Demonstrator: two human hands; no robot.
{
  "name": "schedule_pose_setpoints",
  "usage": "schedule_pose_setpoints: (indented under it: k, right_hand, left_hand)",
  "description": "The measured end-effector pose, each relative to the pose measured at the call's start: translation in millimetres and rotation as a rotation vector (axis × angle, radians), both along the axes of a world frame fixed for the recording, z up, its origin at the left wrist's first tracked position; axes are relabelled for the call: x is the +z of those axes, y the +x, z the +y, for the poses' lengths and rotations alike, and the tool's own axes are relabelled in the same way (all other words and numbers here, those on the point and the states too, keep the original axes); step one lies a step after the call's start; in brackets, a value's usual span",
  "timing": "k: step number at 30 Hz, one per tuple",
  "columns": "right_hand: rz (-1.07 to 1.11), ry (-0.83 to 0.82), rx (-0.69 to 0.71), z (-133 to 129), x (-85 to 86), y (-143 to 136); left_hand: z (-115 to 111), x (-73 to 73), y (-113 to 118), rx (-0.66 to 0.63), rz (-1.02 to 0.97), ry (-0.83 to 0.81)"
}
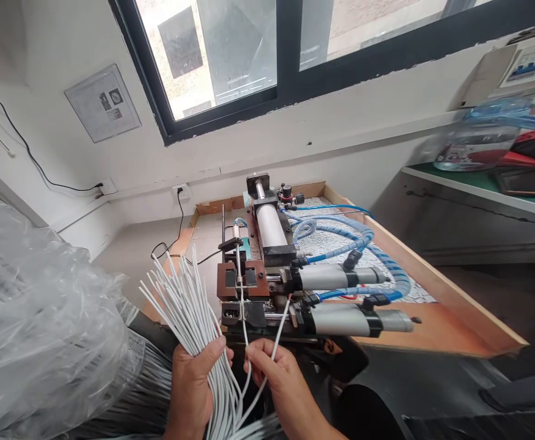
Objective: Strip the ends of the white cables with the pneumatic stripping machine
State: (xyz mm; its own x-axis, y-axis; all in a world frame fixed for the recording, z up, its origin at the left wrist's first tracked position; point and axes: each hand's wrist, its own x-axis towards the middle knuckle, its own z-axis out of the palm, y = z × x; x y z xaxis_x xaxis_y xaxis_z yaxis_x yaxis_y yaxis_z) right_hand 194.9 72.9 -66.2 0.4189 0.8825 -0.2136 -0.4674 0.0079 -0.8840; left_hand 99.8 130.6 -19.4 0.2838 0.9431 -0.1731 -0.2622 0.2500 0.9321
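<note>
My left hand (pixel 198 379) is wrapped round a thick bundle of white cables (pixel 185 305), whose loose ends fan out up and to the left. Beside it, my right hand (pixel 272 370) pinches one white cable (pixel 245 333) between thumb and fingers. That cable runs up into the jaws of a pneumatic machine (pixel 242 284). A second white cable (pixel 282 327) passes by my right hand, and its reddish tip points up beside the machine's lower cylinder (pixel 341 321). Below both hands the cables curve together toward the bottom edge.
The machine stands in a shallow wooden tray (pixel 455 318) with blue air hoses (pixel 363 238) behind its cylinders. Clear plastic sheeting (pixel 43 318) covers more cables at left. On a green shelf (pixel 418 168) at right is a large plastic jug (pixel 478 137). A window is above.
</note>
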Motion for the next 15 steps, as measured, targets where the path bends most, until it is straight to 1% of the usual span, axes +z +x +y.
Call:
schedule_pose_setpoints:
  k: [3, 6, 11, 15]
  right_hand:
    - [0.037, 0.028, 0.044, 2.0, 3.0, 0.0]
    - [0.092, 0.059, 0.077, 4.8, 7.3, -0.1]
    - [0.126, 0.127, 0.042, 6.0, 13.0, -0.8]
    - [0.146, 0.089, 0.057, 3.1, 10.2, -5.1]
  left_hand:
    - [0.0, -2.4, -3.4, -0.007, 0.013, 0.072]
    - [-2.5, -8.3, -7.1, -0.026, 0.03, 0.105]
    - [-14.2, -21.3, -13.5, -0.031, 0.111, 0.023]
    - [-21.7, -28.5, -20.9, 0.021, 0.12, -0.011]
